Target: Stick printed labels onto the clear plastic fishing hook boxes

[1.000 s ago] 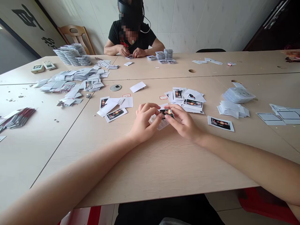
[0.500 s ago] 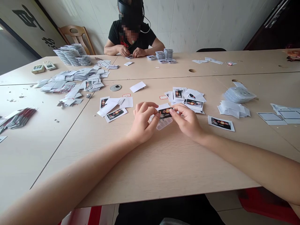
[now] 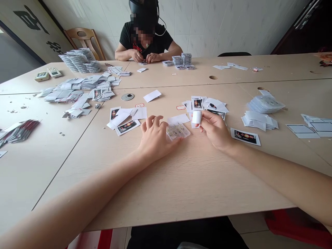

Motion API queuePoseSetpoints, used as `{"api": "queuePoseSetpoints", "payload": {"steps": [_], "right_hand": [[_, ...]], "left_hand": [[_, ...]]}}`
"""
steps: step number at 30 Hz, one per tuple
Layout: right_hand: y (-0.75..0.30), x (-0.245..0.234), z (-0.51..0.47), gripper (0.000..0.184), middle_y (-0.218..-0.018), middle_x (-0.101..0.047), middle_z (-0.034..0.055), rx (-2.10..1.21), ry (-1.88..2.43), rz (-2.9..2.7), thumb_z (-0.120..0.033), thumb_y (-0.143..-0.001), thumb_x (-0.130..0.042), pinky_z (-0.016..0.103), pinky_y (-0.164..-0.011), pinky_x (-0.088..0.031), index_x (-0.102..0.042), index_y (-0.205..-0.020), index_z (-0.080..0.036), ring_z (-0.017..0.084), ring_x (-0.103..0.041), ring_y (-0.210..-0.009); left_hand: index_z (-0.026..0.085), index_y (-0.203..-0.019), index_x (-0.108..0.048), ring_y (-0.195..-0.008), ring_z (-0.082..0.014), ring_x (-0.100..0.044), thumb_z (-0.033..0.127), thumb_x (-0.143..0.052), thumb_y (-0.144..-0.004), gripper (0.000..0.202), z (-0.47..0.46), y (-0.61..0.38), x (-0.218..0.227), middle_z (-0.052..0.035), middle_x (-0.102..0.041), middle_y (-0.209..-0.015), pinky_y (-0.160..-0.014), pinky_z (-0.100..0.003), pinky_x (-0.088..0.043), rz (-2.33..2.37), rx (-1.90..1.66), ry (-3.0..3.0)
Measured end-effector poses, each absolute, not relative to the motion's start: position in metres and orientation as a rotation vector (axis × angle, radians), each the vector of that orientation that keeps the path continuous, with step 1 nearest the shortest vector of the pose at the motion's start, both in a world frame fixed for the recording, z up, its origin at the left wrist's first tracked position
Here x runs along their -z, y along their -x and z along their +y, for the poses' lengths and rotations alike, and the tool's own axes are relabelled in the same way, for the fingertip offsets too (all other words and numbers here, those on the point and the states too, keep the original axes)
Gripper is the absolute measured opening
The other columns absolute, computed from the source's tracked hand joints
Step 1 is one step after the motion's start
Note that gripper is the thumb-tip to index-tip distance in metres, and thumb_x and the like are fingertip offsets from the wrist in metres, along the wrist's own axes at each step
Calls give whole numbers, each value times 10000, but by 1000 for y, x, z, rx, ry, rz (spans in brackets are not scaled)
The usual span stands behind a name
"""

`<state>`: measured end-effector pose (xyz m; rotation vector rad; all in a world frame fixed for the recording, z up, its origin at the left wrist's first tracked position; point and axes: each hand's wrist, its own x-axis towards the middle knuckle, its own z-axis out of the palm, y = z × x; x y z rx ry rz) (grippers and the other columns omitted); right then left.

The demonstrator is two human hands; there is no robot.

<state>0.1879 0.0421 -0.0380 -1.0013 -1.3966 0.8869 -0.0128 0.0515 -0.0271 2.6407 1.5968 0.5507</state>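
Observation:
My right hand [image 3: 214, 128] pinches a small card [image 3: 197, 117] that is curled, its white side facing me; the printed side is hidden. My left hand [image 3: 155, 136] rests on the table with its fingers apart, at the left end of a clear plastic case [image 3: 178, 131]. Its thumb lies along the near edge of the case. Small pieces show inside the case, too small to name. A blank white card [image 3: 178, 119] lies just behind it. Beside my right wrist lies a black-printed card [image 3: 245, 137].
Loose cards lie left [image 3: 127, 127] and behind my right hand [image 3: 214, 103]. Card heaps [image 3: 83, 84] and stacked packs [image 3: 79, 59] stand far left. Bagged plastic cases [image 3: 266, 103] are at right. Across the table [image 3: 166, 180], a person [image 3: 147, 41] handles small packs.
My right hand has drawn the card off the plastic case to the right, curling it. My left hand has let go of the card, and its fingers have spread beside the case.

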Motion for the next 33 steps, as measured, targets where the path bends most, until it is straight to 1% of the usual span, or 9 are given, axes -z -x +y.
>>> {"api": "queuePoseSetpoints", "payload": {"steps": [4, 7, 13, 17, 22, 24, 29, 31, 33], "right_hand": [[-181, 34, 38, 118, -625, -491, -16, -1018, 1012, -1356, -303, -782, -589, 246, -503, -350, -631, -765, -194, 106, -419, -556], [-180, 36, 38, 122, -604, -488, -26, -1062, 1044, -1362, -306, -758, -614, 235, -472, -353, -640, -799, -194, 100, -426, -532], [-184, 43, 38, 265, -515, -479, -30, -930, 1153, -1579, -428, -837, -580, 240, -441, -322, -632, -777, -175, 100, -446, -465], [-183, 44, 37, 274, -535, -483, -19, -748, 1154, -1659, -415, -853, -570, 255, -461, -333, -621, -731, -176, 110, -443, -488], [-181, 43, 36, 262, -677, -565, 21, -596, 1164, -1685, -387, -873, -548, 272, -527, -381, -615, -737, -173, 126, -484, -573], [-180, 42, 35, 259, -641, -532, 13, -561, 1182, -1701, -385, -876, -546, 271, -514, -369, -610, -738, -175, 123, -461, -554], [-177, 42, 35, 255, -668, -484, 9, -475, 1167, -1709, -348, -877, -548, 271, -501, -352, -558, -691, -175, 110, -429, -544], [-176, 42, 35, 255, -687, -485, 11, -461, 1145, -1716, -344, -880, -545, 269, -500, -353, -542, -686, -178, 109, -430, -550], [-175, 42, 35, 266, -678, -475, 7, -465, 1125, -1731, -358, -881, -543, 265, -492, -350, -526, -682, -183, 111, -429, -556]], "left_hand": [[186, -1081, -506, -1231, -366, -289, 489, -705, -668, 550, 52, 13, 31, -154, -434, -1320, -972, -562, -306, 1456, -762, -2662], [219, -1147, -441, -1224, -346, -298, 383, -726, -667, 582, 52, 13, 32, -133, -423, -1333, -973, -547, -310, 1345, -859, -2697], [225, -1202, -395, -1166, -308, -355, 311, -710, -691, 606, 54, 13, 32, -108, -493, -1224, -959, -482, -349, 1192, -895, -2722], [213, -1201, -409, -1112, -288, -389, 323, -711, -698, 597, 54, 12, 31, -92, -532, -1131, -947, -450, -365, 1198, -862, -2721], [193, -1182, -427, -1069, -282, -406, 331, -732, -679, 604, 54, 11, 30, -90, -545, -1093, -910, -430, -382, 1218, -838, -2704], [205, -1173, -431, -1058, -279, -413, 343, -739, -673, 603, 54, 10, 30, -83, -549, -1087, -898, -422, -382, 1215, -827, -2710], [190, -1174, -418, -1065, -295, -400, 524, -728, -637, 704, 52, 6, 27, -123, -498, -1165, -916, -437, -352, 1239, -968, -2728], [190, -1095, -444, -1022, -281, -410, 607, -699, -627, 677, 51, 3, 24, -119, -499, -1116, -897, -431, -351, 1277, -1101, -2676], [203, -948, -472, -939, -249, -425, 639, -663, -651, 561, 50, 0, 20, -81, -519, -993, -858, -410, -355, 1299, -1171, -2626]]}}
